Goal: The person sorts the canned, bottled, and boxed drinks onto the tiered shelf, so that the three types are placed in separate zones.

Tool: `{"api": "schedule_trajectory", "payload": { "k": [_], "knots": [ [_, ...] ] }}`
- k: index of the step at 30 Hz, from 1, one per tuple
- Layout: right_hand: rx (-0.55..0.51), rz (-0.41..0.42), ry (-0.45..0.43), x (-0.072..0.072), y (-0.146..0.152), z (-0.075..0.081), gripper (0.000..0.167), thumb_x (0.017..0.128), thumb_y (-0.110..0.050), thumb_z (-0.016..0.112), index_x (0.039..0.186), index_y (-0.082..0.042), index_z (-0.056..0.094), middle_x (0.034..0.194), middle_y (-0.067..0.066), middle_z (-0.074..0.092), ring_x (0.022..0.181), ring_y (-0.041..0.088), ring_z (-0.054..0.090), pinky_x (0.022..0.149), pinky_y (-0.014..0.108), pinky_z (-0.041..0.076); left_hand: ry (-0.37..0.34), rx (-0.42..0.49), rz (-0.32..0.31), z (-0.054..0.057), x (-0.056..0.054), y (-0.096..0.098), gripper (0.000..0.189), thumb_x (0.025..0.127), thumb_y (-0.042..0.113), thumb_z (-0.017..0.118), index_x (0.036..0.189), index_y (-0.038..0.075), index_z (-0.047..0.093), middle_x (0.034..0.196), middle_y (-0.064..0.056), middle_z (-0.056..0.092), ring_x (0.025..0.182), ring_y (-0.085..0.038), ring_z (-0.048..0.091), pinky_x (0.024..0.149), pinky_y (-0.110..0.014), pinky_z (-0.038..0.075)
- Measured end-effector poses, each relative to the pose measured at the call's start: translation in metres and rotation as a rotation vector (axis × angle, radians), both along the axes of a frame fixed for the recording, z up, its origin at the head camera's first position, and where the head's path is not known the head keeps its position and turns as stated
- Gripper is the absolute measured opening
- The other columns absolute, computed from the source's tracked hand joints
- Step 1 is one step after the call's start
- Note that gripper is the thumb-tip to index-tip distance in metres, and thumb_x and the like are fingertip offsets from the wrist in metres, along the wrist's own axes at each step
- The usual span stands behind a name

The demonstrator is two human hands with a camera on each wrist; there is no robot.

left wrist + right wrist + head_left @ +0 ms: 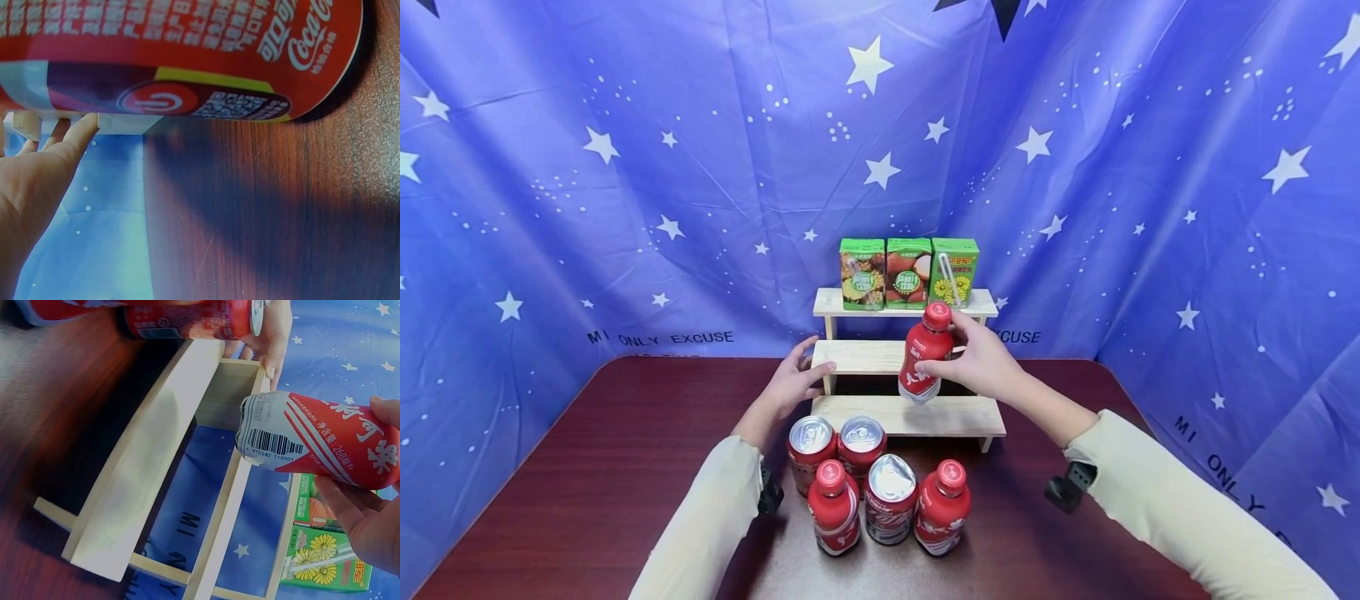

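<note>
Gripping one bottle [917,343] in the right hand [979,358] and the rack [865,357] by its left edge with the left hand [790,381], with cartons [906,277] shelved, leaving cans [891,483] and two bottles [942,512] on the bench [587,467].

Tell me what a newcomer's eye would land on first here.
Probably the red cola bottle, held by the right hand in front of the three-tier wooden shelf. Next come the three drink cartons side by side on its top tier. Behind everything, the star-patterned blue backdrop also stands out.
</note>
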State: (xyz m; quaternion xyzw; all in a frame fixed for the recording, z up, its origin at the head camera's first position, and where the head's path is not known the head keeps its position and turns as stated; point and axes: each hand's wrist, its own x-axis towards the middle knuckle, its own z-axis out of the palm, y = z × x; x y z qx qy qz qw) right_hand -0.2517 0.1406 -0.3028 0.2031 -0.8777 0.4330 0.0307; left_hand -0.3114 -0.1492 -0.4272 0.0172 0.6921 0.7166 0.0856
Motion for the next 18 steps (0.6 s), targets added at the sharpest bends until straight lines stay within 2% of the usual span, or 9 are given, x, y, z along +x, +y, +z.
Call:
{"api": "schedule_trajectory", "payload": {
  "k": [5, 18],
  "knots": [
    [-0.001, -0.009, -0.004, -0.005, -0.009, 0.003, 0.07, 0.072, -0.025, 0.081, 0.131, -0.012, 0.046, 0.118, 0.013, 0.061, 0.107, 0.028, 0.059, 0.086, 0.042, 0.053, -0.004, 0.01, -0.001, 0.0, 0.0, 0.0, 0.071, 0.092, 0.008, 0.056, 0.15, 0.017, 0.016, 0.144, -0.022, 0.034, 0.126, -0.035, 0.041, 0.097, -0.058, 0.041],
    [-0.029, -0.034, -0.011, -0.022, -0.031, -0.001, 0.07, 0.072, -0.026, 0.081, 0.13, -0.011, 0.046, 0.117, 0.012, 0.062, 0.107, 0.026, 0.06, 0.09, 0.042, 0.051, -0.005, 0.014, -0.003, 0.002, 0.001, 0.0, 0.071, 0.092, 0.009, 0.056, 0.15, 0.018, 0.016, 0.145, -0.021, 0.034, 0.124, -0.033, 0.043, 0.097, -0.058, 0.041]
  ]
}}
